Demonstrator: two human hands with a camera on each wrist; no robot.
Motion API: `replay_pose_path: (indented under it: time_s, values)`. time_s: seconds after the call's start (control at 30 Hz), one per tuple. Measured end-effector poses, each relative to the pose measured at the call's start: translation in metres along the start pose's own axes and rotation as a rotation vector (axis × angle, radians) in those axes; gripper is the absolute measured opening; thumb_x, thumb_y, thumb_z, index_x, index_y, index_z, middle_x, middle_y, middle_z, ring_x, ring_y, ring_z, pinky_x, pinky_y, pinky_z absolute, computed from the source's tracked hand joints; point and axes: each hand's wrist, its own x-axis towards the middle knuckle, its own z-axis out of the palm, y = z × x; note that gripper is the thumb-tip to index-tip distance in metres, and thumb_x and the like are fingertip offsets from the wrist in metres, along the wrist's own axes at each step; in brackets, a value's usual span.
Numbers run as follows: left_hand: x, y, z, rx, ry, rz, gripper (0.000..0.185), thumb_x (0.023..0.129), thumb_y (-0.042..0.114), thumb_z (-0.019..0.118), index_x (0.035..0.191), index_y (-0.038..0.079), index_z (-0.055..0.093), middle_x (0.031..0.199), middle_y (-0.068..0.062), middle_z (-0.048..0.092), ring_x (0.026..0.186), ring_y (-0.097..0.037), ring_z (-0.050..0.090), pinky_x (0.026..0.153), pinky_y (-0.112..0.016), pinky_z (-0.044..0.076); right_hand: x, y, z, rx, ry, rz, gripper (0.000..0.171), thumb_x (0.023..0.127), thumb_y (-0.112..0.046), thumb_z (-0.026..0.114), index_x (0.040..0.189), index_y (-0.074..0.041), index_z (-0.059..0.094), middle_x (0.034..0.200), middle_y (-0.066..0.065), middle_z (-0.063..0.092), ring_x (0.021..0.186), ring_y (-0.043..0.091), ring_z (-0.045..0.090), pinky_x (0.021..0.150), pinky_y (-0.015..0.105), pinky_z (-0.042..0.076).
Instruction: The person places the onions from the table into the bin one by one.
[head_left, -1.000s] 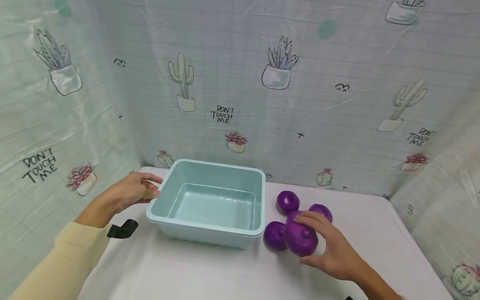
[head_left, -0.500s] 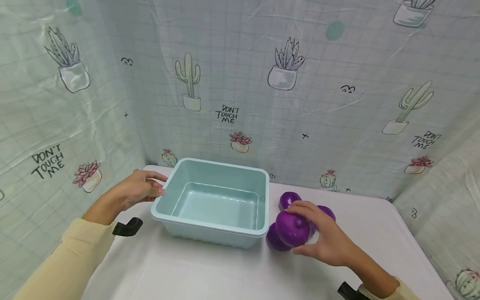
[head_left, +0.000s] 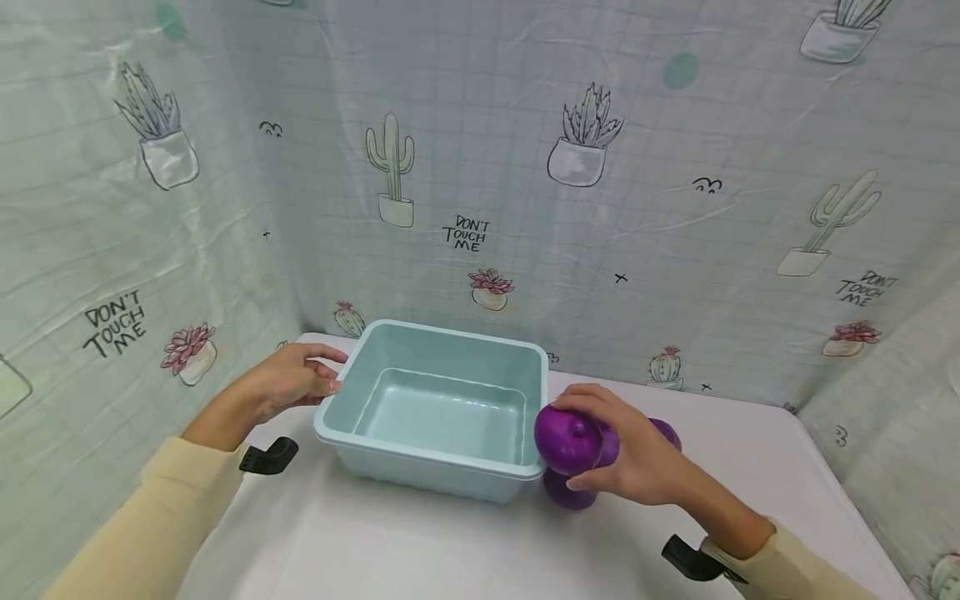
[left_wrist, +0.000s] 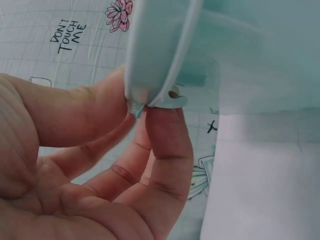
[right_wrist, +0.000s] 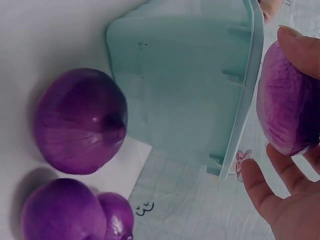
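Note:
My right hand (head_left: 633,454) holds a purple onion (head_left: 567,440) between thumb and fingers, raised beside the right rim of a pale blue-green plastic tub (head_left: 427,479). Seen from the right wrist, the held onion (right_wrist: 282,100) is level with the tub's rim. At the tub's left side my left hand (head_left: 292,379) pinches the rim; thumb and forefinger meet on it in the left wrist view. Below the right hand another onion (head_left: 567,493) lies close against the tub's right wall. More onions (head_left: 666,431) sit behind that hand, partly hidden by it. Inside the tub, only the bare bottom shows.
A white-covered table (head_left: 420,550) carries everything. Hanging cloth (head_left: 480,150) with cactus prints encloses the back and both sides. Several loose onions (right_wrist: 62,212) are grouped right of the tub. A black wrist mount (head_left: 270,457) projects from the left sleeve.
My right hand has carried the onion up and leftward from above the other onions to the tub's right rim. The left hand keeps its hold on the rim, and the head view has shifted slightly.

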Motion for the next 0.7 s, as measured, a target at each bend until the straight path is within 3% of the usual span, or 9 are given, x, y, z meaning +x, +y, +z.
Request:
replay_pose_path:
  time_s: [0.2,0.4,0.7]
  values:
    - [0.001,-0.001,0.000,-0.058,-0.008,0.009,0.064,0.097,0.002,0.069,0.155,0.005,0.043,0.111,-0.012,0.064,0.093,-0.021,0.067,0.084,-0.031,0.061,0.014,-0.001,0.001,0.030,-0.013,0.011,0.090,0.062,-0.017,0.099,0.141,-0.033,0.059,0.148,-0.001,0.055,0.132,0.025,0.058,0.098,0.046,0.057]
    - [0.002,-0.005,-0.002,-0.122,-0.045,0.029,0.064,0.095,0.000,0.070,0.154,0.003,0.045,0.101,-0.007,0.065,0.087,-0.018,0.065,0.081,-0.030,0.060,0.030,-0.005,0.003,0.063,-0.028,-0.023,0.092,0.061,-0.012,0.099,0.142,-0.029,0.058,0.148,0.000,0.056,0.130,0.022,0.059,0.101,0.046,0.055]
    - [0.005,-0.004,-0.002,-0.126,-0.046,0.040,0.063,0.093,-0.002,0.070,0.152,0.002,0.048,0.101,-0.007,0.064,0.087,-0.018,0.065,0.079,-0.030,0.059,0.057,-0.010,0.005,0.074,-0.056,-0.055,0.091,0.060,-0.006,0.097,0.140,-0.027,0.060,0.145,-0.004,0.057,0.132,0.020,0.057,0.106,0.051,0.050]
